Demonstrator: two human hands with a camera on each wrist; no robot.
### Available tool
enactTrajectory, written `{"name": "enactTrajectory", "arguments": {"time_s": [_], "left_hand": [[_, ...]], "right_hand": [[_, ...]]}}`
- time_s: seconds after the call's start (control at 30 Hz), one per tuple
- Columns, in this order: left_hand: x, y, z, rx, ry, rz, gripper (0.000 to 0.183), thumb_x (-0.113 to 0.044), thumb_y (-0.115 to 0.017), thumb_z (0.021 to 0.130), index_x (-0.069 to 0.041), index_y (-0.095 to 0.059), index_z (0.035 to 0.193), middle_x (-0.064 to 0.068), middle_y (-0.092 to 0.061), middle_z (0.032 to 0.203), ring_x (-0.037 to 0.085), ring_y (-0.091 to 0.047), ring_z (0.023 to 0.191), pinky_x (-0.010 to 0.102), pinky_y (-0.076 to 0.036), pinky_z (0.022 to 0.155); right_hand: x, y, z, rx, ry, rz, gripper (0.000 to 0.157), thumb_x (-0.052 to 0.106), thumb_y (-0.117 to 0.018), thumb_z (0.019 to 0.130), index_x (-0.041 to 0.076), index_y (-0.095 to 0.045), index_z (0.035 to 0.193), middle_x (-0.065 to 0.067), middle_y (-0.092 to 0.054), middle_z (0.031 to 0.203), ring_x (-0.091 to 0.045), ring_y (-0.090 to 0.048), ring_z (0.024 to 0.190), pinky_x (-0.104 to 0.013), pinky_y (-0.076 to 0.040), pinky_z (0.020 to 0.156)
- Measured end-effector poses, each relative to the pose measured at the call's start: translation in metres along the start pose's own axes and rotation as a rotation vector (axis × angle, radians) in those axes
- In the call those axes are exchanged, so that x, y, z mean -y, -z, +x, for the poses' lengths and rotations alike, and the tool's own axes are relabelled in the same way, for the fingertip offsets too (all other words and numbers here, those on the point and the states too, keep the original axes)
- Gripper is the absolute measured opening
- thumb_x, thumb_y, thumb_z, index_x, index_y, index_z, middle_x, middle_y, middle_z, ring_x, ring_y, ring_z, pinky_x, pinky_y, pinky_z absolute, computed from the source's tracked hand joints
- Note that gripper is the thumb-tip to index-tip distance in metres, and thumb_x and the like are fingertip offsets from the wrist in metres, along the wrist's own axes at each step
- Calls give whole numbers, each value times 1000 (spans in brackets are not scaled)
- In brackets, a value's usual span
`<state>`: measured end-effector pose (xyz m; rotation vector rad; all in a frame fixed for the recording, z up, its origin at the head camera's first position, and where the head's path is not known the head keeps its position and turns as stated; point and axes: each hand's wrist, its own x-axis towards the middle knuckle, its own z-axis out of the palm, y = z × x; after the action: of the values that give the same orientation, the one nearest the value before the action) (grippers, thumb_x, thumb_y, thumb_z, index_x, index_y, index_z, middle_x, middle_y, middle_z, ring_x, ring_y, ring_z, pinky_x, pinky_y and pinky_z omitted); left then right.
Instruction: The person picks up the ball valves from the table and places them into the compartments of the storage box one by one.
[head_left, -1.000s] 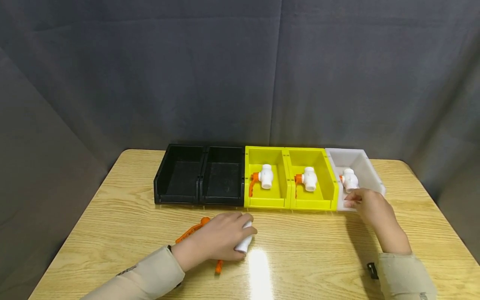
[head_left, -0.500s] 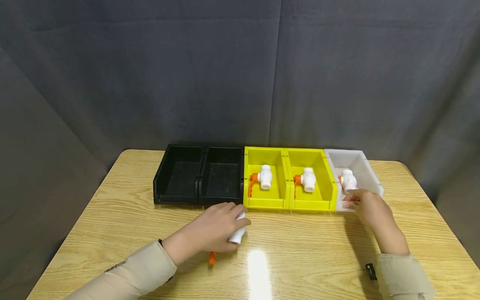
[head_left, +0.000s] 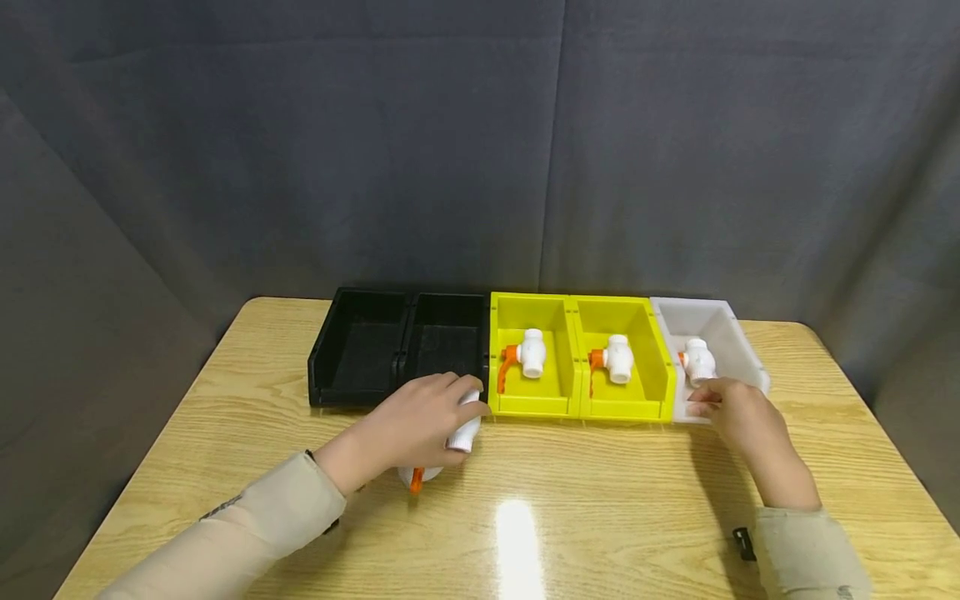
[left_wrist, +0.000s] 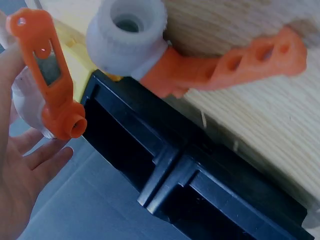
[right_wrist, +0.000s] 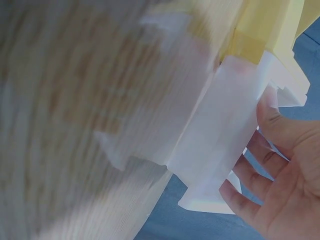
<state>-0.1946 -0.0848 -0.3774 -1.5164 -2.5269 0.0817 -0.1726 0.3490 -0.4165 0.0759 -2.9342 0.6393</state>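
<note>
My left hand (head_left: 423, 421) grips a white ball valve (head_left: 465, 425) with an orange handle, raised at the front of the right-hand black bin (head_left: 446, 333). In the left wrist view, that held valve's orange handle (left_wrist: 47, 70) faces the camera. Another white valve (left_wrist: 125, 37) with an orange lever (left_wrist: 235, 62) is on the table, largely hidden under my left hand and arm in the head view. My right hand (head_left: 750, 421) rests at the front lip of the white bin (head_left: 738, 333), its fingers loosely bent and holding nothing. Just beyond those fingers lies a valve (head_left: 700, 362).
Two yellow bins stand mid-row, each with an orange-handled valve in it: one left (head_left: 533, 354), one right (head_left: 619, 360). The far-left black bin (head_left: 360, 342) completes the row on the wooden table (head_left: 600, 500). A grey curtain (head_left: 420, 167) hangs behind.
My left hand has moved up and leftward with the valve, from the tabletop to the front of the black bin. The right hand has stayed in place.
</note>
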Motion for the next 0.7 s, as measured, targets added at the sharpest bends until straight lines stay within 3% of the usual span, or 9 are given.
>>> {"name": "enactTrajectory", "arguments": {"time_s": [0.37, 0.7], "left_hand": [[12, 11, 11, 69, 60, -65, 52, -43, -78, 83, -18, -64, 127, 10, -54, 133, 25, -58, 110, 35, -53, 92], [26, 20, 16, 58, 72, -43, 51, -39, -78, 83, -15, -65, 125, 10, -55, 129, 25, -59, 105, 35, -54, 88]], "right_hand": [[0, 2, 1, 12, -10, -14, 7, 8, -76, 85, 3, -73, 88, -19, -70, 93, -39, -63, 79, -56, -49, 66], [2, 1, 0, 15, -14, -17, 7, 9, -77, 85, 4, -73, 87, -18, -70, 92, -37, -63, 78, -55, -49, 64]]}}
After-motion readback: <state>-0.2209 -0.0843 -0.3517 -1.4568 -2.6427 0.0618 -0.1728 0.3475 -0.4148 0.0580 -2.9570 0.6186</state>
